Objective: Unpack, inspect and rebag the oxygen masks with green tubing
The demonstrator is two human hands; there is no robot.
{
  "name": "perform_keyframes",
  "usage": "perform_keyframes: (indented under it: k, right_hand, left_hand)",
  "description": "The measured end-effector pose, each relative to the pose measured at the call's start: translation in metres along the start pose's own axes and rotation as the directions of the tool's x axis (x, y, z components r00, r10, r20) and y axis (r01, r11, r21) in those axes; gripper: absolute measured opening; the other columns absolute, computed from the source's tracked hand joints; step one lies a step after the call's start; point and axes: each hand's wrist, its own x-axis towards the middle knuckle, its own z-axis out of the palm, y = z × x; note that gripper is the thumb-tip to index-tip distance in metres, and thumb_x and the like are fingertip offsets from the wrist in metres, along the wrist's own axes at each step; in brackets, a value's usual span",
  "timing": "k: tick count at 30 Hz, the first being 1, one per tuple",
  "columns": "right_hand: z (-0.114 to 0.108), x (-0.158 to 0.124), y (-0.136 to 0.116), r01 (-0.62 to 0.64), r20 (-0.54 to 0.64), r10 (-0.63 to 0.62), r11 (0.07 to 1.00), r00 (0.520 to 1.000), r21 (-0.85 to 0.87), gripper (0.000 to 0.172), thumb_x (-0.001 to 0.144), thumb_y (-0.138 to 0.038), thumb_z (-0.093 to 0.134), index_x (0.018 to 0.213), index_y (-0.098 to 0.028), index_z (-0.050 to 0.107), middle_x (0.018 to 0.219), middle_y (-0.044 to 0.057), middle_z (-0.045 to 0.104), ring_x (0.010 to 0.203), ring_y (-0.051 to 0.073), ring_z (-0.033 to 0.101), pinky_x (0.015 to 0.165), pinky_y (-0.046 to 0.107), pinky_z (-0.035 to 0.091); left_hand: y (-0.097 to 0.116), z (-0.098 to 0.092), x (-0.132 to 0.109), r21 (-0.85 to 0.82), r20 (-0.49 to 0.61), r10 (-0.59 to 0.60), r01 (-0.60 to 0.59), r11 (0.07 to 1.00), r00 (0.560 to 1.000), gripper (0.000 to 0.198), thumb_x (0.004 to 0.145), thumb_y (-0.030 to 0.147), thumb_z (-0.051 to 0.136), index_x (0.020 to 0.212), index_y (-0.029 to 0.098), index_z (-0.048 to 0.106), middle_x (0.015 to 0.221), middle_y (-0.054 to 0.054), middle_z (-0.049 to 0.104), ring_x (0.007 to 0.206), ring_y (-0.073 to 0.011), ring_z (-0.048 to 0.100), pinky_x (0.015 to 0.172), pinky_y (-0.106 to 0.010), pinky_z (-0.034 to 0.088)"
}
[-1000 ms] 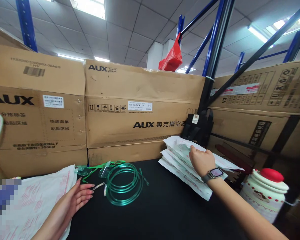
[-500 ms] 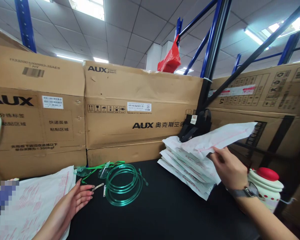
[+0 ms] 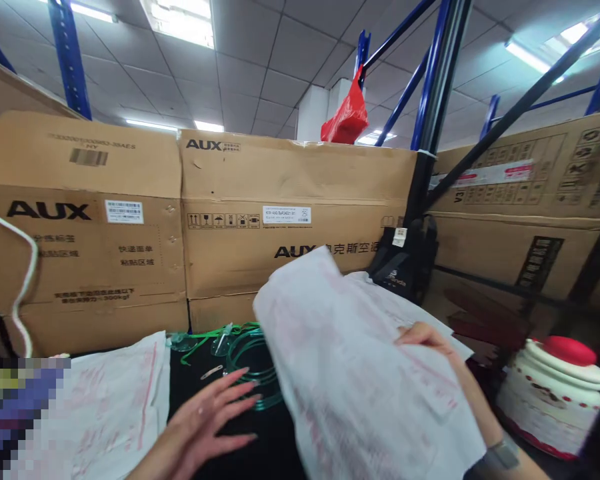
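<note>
Left grip (image 3: 205, 417), lower left of centre, is released: fingers spread, nothing held. Right grip (image 3: 427, 338), right of centre, grasps a white pouch (image 3: 360, 373) by its upper right edge. The pouch is held tilted, extending left of and below this grip across the lower centre. A second pouch (image 3: 105, 400) lies on the black desk (image 3: 275, 457) at lower left. Coiled green tubing (image 3: 270, 402), partly hidden, lies just beyond the left grip; AUX cartons (image 3: 300, 170) close the background.
</note>
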Motion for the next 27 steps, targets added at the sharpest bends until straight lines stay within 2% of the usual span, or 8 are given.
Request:
perform_keyframes:
  k: [3, 6, 12, 15, 17, 21, 25, 27]
  right_hand:
    - [0.046, -0.017, 0.032, -0.262, 0.255, 0.218, 0.953, 0.942, 0.155, 0.014, 0.056, -0.025, 0.073, 0.054, -0.018, 0.061, 0.059, -0.001, 0.059, 0.054, 0.010, 0.051, 0.052, 0.022, 0.038]
    - [0.078, -0.029, 0.053, -0.452, 0.397, 0.353, 0.871, 0.847, 0.191, 0.011, 0.061, -0.024, 0.071, 0.062, -0.017, 0.063, 0.061, -0.002, 0.059, 0.054, 0.008, 0.049, 0.053, 0.019, 0.037]
    - [0.107, -0.048, 0.077, -0.690, 0.646, 0.332, 0.576, 0.687, 0.438, 0.055, 0.072, -0.062, 0.046, 0.111, -0.024, 0.055, 0.105, 0.008, 0.061, 0.096, 0.022, 0.055, 0.083, 0.037, 0.040]
    - [0.120, -0.064, 0.091, -0.756, 0.723, 0.334, 0.525, 0.605, 0.391, 0.048, 0.070, -0.051, 0.058, 0.109, -0.025, 0.056, 0.111, 0.008, 0.060, 0.105, 0.024, 0.051, 0.090, 0.040, 0.037]
    - [0.126, -0.071, 0.096, -0.758, 0.695, 0.373, 0.522, 0.615, 0.391, 0.045, 0.070, -0.042, 0.062, 0.110, -0.023, 0.056, 0.112, 0.009, 0.060, 0.106, 0.025, 0.051, 0.091, 0.041, 0.037]
    - [0.118, -0.056, 0.087, -0.632, 0.455, 0.449, 0.639, 0.769, 0.438, 0.042, 0.074, -0.029, 0.062, 0.114, -0.020, 0.053, 0.111, 0.008, 0.061, 0.100, 0.024, 0.056, 0.087, 0.040, 0.043]
    - [0.069, -0.006, 0.053, -0.391, 0.131, 0.375, 0.800, 0.918, 0.455, 0.040, 0.073, -0.022, 0.063, 0.112, -0.021, 0.054, 0.106, 0.006, 0.064, 0.092, 0.022, 0.061, 0.077, 0.034, 0.051]
    - [0.030, 0.023, 0.033, -0.359, -0.074, 0.424, 0.837, 0.903, 0.412, 0.030, 0.073, -0.016, 0.060, 0.102, -0.018, 0.061, 0.099, 0.008, 0.066, 0.081, 0.021, 0.064, 0.067, 0.030, 0.054]
  left_hand:
    - [-0.011, 0.011, -0.005, -0.174, 0.034, -0.018, 0.024, 0.984, 0.999, 0.069, 0.055, 0.047, 0.071, 0.115, 0.019, 0.053, 0.122, -0.013, 0.053, 0.115, -0.0345, 0.043, 0.089, -0.049, 0.040]
    - [-0.004, 0.001, 0.000, -0.209, -0.241, -0.065, 0.013, 0.978, 0.968, 0.049, 0.071, 0.031, 0.063, 0.115, 0.012, 0.051, 0.108, -0.014, 0.063, 0.108, -0.0292, 0.052, 0.091, -0.043, 0.040]
    - [0.023, -0.021, 0.012, -0.202, -0.480, 0.111, -0.233, 0.951, 0.870, 0.044, 0.073, 0.013, 0.061, 0.115, 0.012, 0.051, 0.097, -0.009, 0.068, 0.093, -0.0262, 0.061, 0.089, -0.041, 0.045]
    - [0.020, -0.021, 0.013, -0.223, -0.474, 0.175, -0.310, 0.924, 0.863, 0.040, 0.075, 0.012, 0.057, 0.115, 0.013, 0.051, 0.099, -0.008, 0.068, 0.096, -0.0244, 0.060, 0.092, -0.039, 0.043]
    - [0.015, -0.018, 0.011, -0.250, -0.401, 0.175, -0.291, 0.923, 0.899, 0.037, 0.077, 0.013, 0.056, 0.114, 0.014, 0.052, 0.103, -0.008, 0.066, 0.101, -0.0239, 0.057, 0.095, -0.039, 0.040]
    - [0.010, -0.009, 0.002, -0.282, -0.110, 0.150, -0.176, 0.943, 0.982, 0.033, 0.078, 0.013, 0.054, 0.111, 0.015, 0.055, 0.112, -0.008, 0.062, 0.113, -0.0243, 0.048, 0.101, -0.040, 0.031]
    - [0.014, -0.006, -0.002, -0.247, 0.142, 0.122, -0.085, 0.965, 0.982, 0.040, 0.078, 0.016, 0.052, 0.118, 0.013, 0.050, 0.126, -0.013, 0.049, 0.121, -0.0285, 0.036, 0.104, -0.044, 0.024]
    - [0.016, -0.010, 0.000, -0.252, 0.128, 0.095, -0.061, 0.966, 0.987, 0.038, 0.082, 0.020, 0.046, 0.119, 0.012, 0.049, 0.129, -0.013, 0.046, 0.122, -0.0283, 0.035, 0.103, -0.045, 0.024]
